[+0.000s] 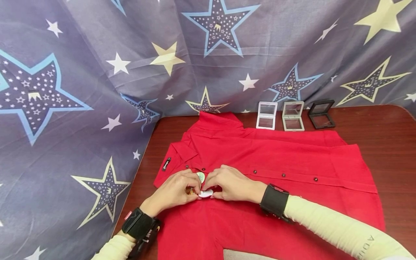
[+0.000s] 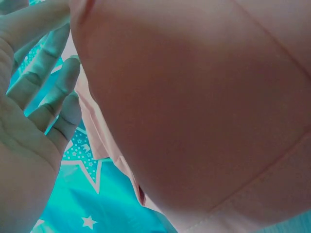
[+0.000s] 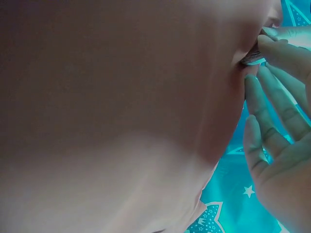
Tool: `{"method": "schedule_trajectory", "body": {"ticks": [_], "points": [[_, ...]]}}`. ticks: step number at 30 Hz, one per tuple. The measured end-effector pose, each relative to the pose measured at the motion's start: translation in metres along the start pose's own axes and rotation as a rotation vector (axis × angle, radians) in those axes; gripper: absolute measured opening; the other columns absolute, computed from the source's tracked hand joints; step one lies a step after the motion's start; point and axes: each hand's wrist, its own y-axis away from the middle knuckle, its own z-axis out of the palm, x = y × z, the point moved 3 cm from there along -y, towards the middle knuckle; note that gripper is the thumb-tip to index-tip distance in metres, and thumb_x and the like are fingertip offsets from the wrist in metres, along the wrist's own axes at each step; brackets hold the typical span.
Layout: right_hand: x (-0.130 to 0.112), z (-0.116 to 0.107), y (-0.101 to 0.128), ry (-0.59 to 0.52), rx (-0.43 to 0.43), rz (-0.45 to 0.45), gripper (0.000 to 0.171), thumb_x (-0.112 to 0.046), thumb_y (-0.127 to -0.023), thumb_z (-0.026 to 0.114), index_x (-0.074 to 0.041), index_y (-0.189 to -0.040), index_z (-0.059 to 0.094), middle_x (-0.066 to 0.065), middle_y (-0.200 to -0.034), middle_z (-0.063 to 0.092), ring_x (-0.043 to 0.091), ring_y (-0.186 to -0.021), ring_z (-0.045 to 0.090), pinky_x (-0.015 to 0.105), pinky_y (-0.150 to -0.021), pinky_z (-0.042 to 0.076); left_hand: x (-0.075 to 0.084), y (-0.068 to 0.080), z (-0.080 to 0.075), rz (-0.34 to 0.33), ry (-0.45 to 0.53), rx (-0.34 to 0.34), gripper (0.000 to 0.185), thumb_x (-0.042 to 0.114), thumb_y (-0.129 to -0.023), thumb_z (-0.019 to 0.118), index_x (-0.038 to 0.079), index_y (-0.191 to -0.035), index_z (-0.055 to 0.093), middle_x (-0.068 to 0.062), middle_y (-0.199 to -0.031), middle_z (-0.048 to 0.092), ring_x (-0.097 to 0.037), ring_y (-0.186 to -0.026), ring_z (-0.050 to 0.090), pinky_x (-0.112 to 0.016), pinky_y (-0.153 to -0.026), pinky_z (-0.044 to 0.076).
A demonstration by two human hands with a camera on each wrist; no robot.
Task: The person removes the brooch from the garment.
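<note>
A red button-up shirt (image 1: 279,151) lies spread on the table. Low on its chest, a white badge (image 1: 206,194), tipped almost edge-on, sits between my two hands. My left hand (image 1: 182,186) pinches it at its left end, fingers curled. From the other end my right hand (image 1: 227,183) grips it with thumb and fingertips; the right wrist view shows a dark edge of the badge (image 3: 253,56) against the cloth. A round pale green badge (image 1: 200,177) is on the shirt just above. Something amber (image 1: 190,190) shows partly behind my left fingers.
Three small open display frames stand along the back edge: a white frame (image 1: 267,115), a pale frame (image 1: 293,115) and a black frame (image 1: 321,114). A star-patterned curtain (image 1: 130,54) hangs behind and to the left. Brown table (image 1: 390,151) shows to the right.
</note>
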Motion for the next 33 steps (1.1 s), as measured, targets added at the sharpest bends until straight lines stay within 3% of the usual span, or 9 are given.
{"method": "schedule_trajectory", "body": {"ticks": [19, 33], "points": [[-0.0028, -0.0044, -0.008, 0.007, -0.093, -0.024, 0.024, -0.022, -0.084, 0.083, -0.027, -0.107, 0.08, -0.019, -0.106, 0.073, 0.004, -0.106, 0.062, 0.028, -0.088, 0.043, -0.0003, 0.0019, 0.0009, 0.005, -0.004, 0.005, 0.022, 0.01, -0.072, 0.089, 0.024, -0.079, 0.074, 0.018, -0.086, 0.063, -0.002, -0.086, 0.055, -0.024, -0.078, 0.049], [-0.0007, -0.002, -0.0038, -0.012, -0.081, -0.053, 0.024, -0.02, -0.086, 0.082, -0.026, -0.109, 0.08, -0.017, -0.11, 0.071, 0.004, -0.105, 0.06, 0.027, -0.086, 0.043, 0.0001, 0.0017, 0.0017, 0.013, 0.002, 0.015, 0.022, 0.009, -0.072, 0.089, 0.024, -0.079, 0.075, 0.017, -0.087, 0.064, -0.001, -0.087, 0.058, -0.026, -0.081, 0.049]]}}
